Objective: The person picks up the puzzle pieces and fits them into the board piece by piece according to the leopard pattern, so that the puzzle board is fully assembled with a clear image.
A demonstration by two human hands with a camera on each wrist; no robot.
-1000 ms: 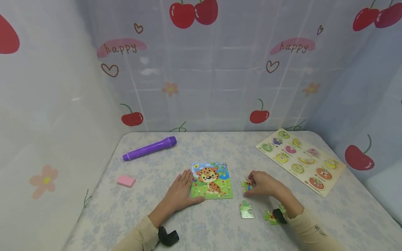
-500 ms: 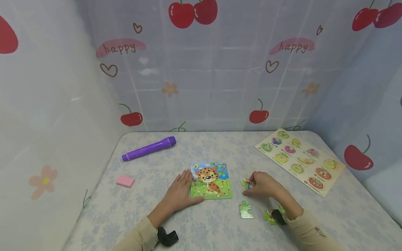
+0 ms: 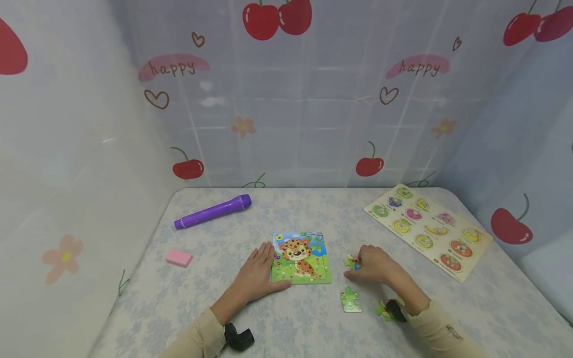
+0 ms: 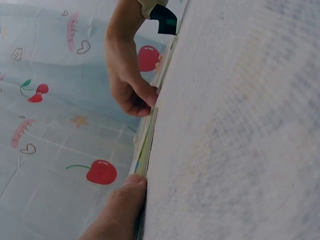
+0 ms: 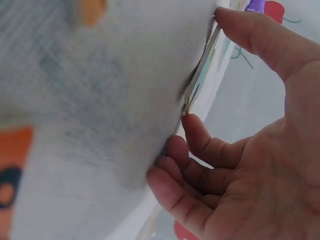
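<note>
A square puzzle board [image 3: 299,266] with a leopard picture lies on the table in the head view. My left hand [image 3: 257,273] rests beside it, fingers fairly straight along its left edge and thumb at its lower left corner. To the right of the board, my right hand [image 3: 376,263] pinches a green and blue puzzle piece [image 3: 350,262] between thumb and fingers. The right wrist view shows this piece [image 5: 200,72] edge-on, tilted, between thumb and index finger. Below that hand lies a green puzzle piece [image 3: 350,300]. Another piece [image 3: 383,311] is partly hidden under the right wrist's black camera.
A purple toy microphone [image 3: 213,212] lies at the back left, with a pink block [image 3: 179,258] nearer. A fruit picture board [image 3: 427,231] lies slanted at the back right. Patterned curtains [image 3: 286,99] stand behind and beside the patterned tablecloth [image 3: 295,328].
The right wrist has shifted slightly left, covering more of the pieces below it. The right hand keeps its pinch on the puzzle piece. The left hand has stayed in place.
</note>
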